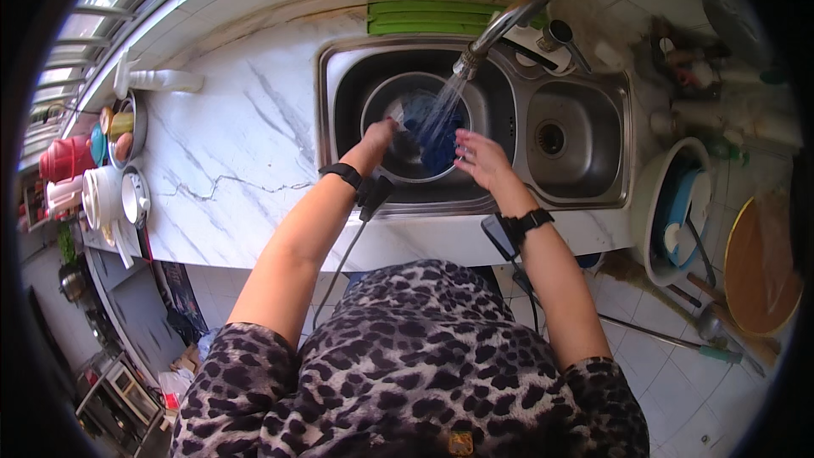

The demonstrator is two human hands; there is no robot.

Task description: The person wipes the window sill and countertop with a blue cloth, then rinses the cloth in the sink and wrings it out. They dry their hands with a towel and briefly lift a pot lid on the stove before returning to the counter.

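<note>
A round metal basin sits in the larger bowl of a stainless-steel sink. Inside it lies a bunched dark blue cloth. Water sprays onto the cloth from a curved chrome faucet. My left hand is over the basin's left side, fingers bent beside a small pale patch; whether it grips anything is unclear. At the right rim, my right hand has its fingers apart and holds nothing. Each wrist wears a black strap with a cabled device.
The small sink bowl is to the right. On the marble-patterned counter, a white bottle and white pots stand left. A large tub, a round board and a long-handled tool are at right.
</note>
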